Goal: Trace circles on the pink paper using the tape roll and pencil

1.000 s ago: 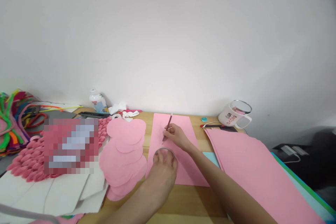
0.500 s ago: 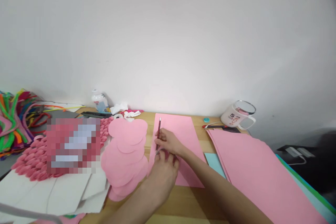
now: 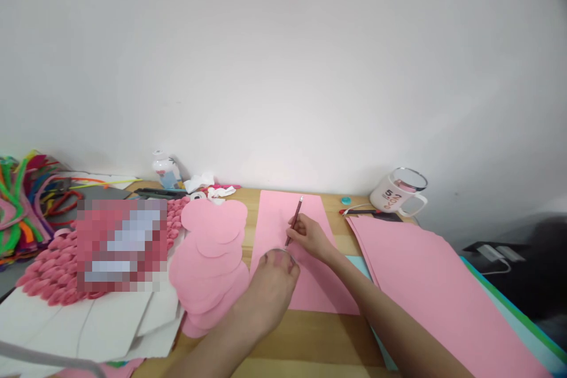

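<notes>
A pencil (image 3: 296, 216) with a dark red shaft and a pale eraser end leans up to the right, pinched in my right hand (image 3: 313, 238). Its tip points down at the edge of a round, thin-rimmed disc (image 3: 280, 250), perhaps clear. My left hand (image 3: 273, 290) keeps its curled fingers on that disc and covers most of it. Under both hands lies a pink paper sheet (image 3: 283, 208). Cut pink paper circles (image 3: 212, 283) overlap in a pile just left of the sheet.
To the right are a stack of pink sheets (image 3: 425, 283), a white mug (image 3: 390, 195), a red-and-black pen (image 3: 361, 212) and a small teal cap (image 3: 346, 201). Leftward lie a white bottle (image 3: 166, 170), crumpled tissue (image 3: 200, 182), pink braided material (image 3: 48, 274) and colourful pipe cleaners (image 3: 20, 207).
My right hand has carried the pencil rightward around the disc's far edge, and the pencil now tilts right. My left hand has stayed on the disc. The sheet's near right corner has swung right.
</notes>
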`<state>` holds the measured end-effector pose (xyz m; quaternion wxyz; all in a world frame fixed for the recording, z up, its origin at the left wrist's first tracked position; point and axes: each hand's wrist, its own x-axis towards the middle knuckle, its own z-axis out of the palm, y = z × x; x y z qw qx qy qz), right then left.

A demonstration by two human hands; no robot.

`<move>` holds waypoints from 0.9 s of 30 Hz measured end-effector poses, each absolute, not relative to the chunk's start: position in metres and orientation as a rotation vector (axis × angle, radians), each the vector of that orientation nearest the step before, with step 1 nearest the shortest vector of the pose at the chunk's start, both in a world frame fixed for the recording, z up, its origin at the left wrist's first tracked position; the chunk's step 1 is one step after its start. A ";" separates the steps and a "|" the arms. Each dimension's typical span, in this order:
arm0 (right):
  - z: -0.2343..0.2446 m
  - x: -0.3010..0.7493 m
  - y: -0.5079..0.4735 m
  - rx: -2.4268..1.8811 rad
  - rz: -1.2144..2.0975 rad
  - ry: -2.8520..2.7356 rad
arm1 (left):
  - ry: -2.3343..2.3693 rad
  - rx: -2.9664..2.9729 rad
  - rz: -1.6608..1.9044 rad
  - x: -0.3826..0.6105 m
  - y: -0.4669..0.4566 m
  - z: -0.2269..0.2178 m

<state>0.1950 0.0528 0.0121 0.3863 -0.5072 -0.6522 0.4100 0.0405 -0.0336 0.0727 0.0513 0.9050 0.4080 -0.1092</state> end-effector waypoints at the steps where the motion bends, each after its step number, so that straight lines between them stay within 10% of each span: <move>1: 0.010 0.198 0.049 -1.298 1.036 -1.636 | 1.240 2.747 -0.344 0.041 -0.033 0.073; 27: 0.008 0.211 -0.020 -1.374 1.041 -1.322 | 1.230 2.674 -0.289 0.039 -0.015 0.093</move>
